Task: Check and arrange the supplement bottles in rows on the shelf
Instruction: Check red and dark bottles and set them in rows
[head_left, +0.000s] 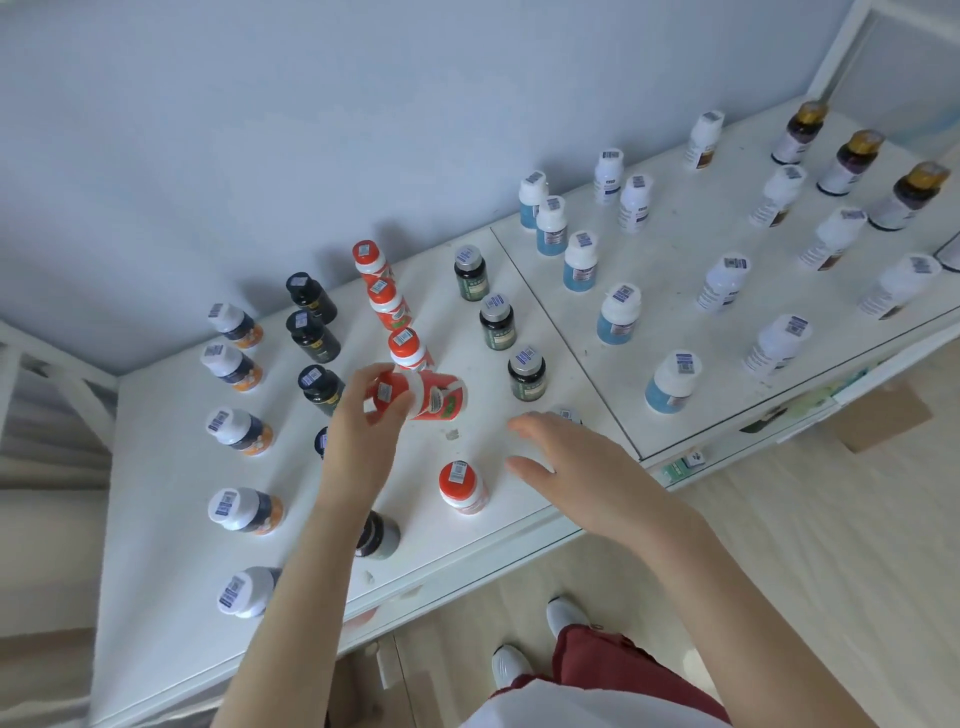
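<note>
Shelf: white top in two panels, with a seam running front to back. The wall is tight behind the back row and the front edge is just ahead of the right hand.

Free room: a bare lane between the orange row and the dark green row, and a wide bare strip along the front left. There's a small scuff in the lane.

Left hand: fingers curled round the cap end of an orange-capped bottle. The bottle is tipped on its side, base pointing right, just in front of the third orange-row bottle. It has a white body and an orange label with a green patch.

Right hand: fingers spread and straight, holding nothing. It's over the front strip and partly covers a dark bottle at the front of the green row.

A lone orange-capped bottle stands upright near the front edge, between the two hands.

Labels: every cap has a barcode sticker. Label print is too small to read.

Other rows: black bottles, white-capped navy/orange bottles, blue-label bottles and gold-capped amber bottles on the right panel.
</note>
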